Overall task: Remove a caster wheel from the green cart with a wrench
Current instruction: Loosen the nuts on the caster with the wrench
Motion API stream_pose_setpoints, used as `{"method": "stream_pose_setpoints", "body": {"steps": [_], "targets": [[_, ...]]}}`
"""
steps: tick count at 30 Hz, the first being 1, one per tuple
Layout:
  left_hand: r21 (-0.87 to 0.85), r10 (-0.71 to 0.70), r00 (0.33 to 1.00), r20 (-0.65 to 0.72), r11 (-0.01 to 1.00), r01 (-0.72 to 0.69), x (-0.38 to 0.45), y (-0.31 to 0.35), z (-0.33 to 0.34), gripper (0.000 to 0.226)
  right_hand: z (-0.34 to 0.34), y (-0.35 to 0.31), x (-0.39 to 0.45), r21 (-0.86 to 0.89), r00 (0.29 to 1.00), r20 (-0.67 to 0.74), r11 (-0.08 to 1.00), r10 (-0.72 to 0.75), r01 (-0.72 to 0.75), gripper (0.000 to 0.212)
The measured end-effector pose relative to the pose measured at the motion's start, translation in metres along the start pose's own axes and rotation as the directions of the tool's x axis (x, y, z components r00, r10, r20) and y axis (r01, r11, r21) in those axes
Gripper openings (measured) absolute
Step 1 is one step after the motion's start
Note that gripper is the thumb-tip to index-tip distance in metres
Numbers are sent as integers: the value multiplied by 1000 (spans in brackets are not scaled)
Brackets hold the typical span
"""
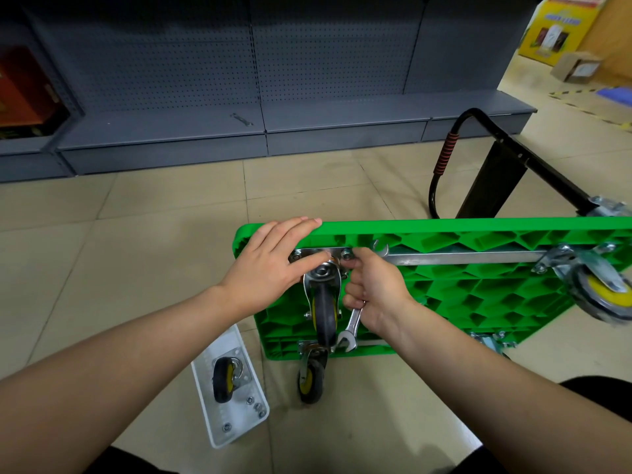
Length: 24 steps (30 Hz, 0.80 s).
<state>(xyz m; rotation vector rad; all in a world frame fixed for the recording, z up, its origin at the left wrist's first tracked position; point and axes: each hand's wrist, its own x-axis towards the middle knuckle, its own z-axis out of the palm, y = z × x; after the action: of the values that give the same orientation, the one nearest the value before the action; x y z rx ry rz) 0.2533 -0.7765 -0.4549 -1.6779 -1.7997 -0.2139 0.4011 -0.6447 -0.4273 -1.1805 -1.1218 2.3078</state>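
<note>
Caster wheel (324,316): dark rubber tyre on a yellow hub, set in a bright steel fork under a flat steel mounting plate (321,252) with bolts at its corners. It sits at the left end of the cart's underside, on the far side.

Green cart (461,292): moulded plastic deck, turned over on the floor, its underside a honeycomb of ribbed cells crossed by a steel bar. Black tubular handle (478,159) with an orange-ribbed grip folds out behind. Further casters show at the right (598,292) and at the near left corner (311,374).

Wrench (352,328): polished steel, open-ended, one jaw showing below the right hand, the other above it near the plate.

Right hand (374,295): fingers curled tight round the wrench shaft, thumb and forefinger at the plate's right bolt.

Left hand (273,265): fingers straight and together, lying flat over the cart's far edge; thumb resting on the plate.

White plastic tray (219,429): rectangular, on the floor left of the cart, holding a loose caster (225,379) and several nuts (254,407).

Floor (154,217): beige glazed tiles.

Grey steel shelving (239,80): perforated back panel; a second wrench (242,119) lies on its bottom shelf.
</note>
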Motion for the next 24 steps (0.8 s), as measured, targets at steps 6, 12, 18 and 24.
{"method": "stream_pose_setpoints", "body": {"steps": [6,12,18,24], "targets": [[4,-2,1000,-14,1000,2,0,0,0,39,-1,3,1,-31,999,23,999,29,-29,19],[-2,-2,1000,2,1000,2,0,0,1,42,-1,-1,2,-27,999,33,999,20,-19,18],[-10,-2,1000,10,1000,3,0,0,0,44,-1,1,4,4,1000,13,1000,27,-27,20],[-13,-6,1000,9,1000,6,0,0,0,43,0,0,3,-22,997,54,998,52,-50,21]]}}
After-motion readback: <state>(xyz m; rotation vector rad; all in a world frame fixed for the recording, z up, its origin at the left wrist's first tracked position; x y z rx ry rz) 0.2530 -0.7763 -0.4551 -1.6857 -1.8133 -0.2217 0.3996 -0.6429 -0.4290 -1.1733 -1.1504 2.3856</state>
